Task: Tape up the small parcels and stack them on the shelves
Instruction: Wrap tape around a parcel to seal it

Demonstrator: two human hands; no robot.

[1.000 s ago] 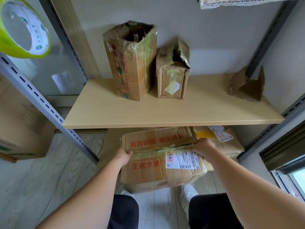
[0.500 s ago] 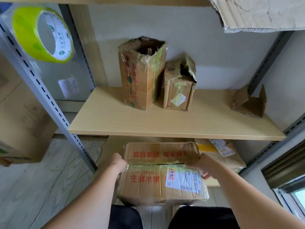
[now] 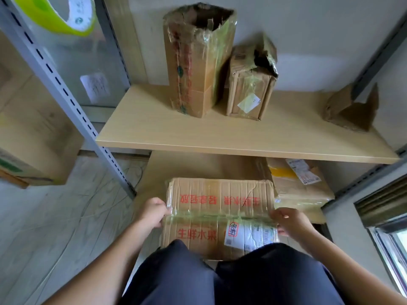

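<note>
On the wooden shelf [image 3: 154, 133], three worn boxes [image 3: 198, 62], grey wall [image 3: 308, 40]

A window [image 3: 394, 245] with a grey frame is showing at the lower right, and a dark blind [image 3: 381, 199] is hanging above it. A pale marble-patterned floor [image 3: 55, 227] is lying at the left. A small paper note [image 3: 95, 86] is sticking to the glass panel [image 3: 72, 69] behind the rack.
</note>
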